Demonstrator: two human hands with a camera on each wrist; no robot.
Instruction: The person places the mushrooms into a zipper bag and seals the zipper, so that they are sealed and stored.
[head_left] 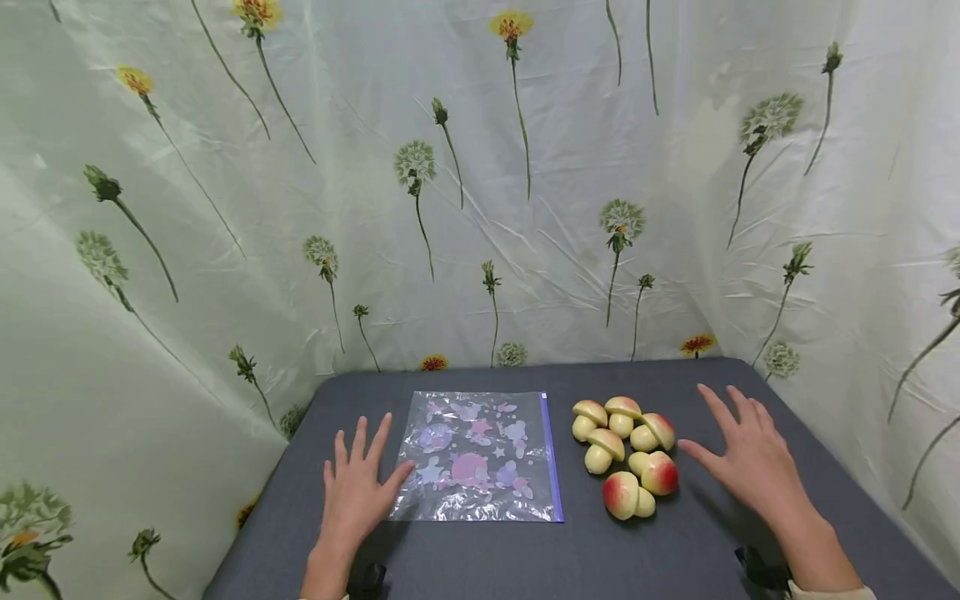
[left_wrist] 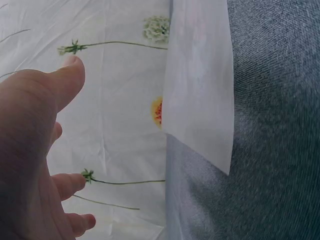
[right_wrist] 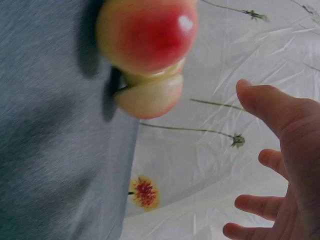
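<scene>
A clear plastic zip bag (head_left: 483,454) with pink and lilac prints lies flat on the table, its purple zip strip along the right side. My left hand (head_left: 356,492) hovers by the bag's left edge with fingers spread and straight, holding nothing. To the bag's right sit several toy mushrooms (head_left: 621,496), cream with red-tinged caps, grouped close together. My right hand (head_left: 753,458) is held just right of them, fingers spread, apart from them. In the right wrist view a red-capped mushroom (right_wrist: 150,35) appears near that hand's thumb. The left wrist view shows the bag (left_wrist: 200,75) edge-on.
A dark grey cloth covers the table (head_left: 480,562). Behind and at both sides hangs a pale curtain (head_left: 480,233) printed with dandelions, meeting the table's back edge. Dark straps (head_left: 761,571) sit at the wrists.
</scene>
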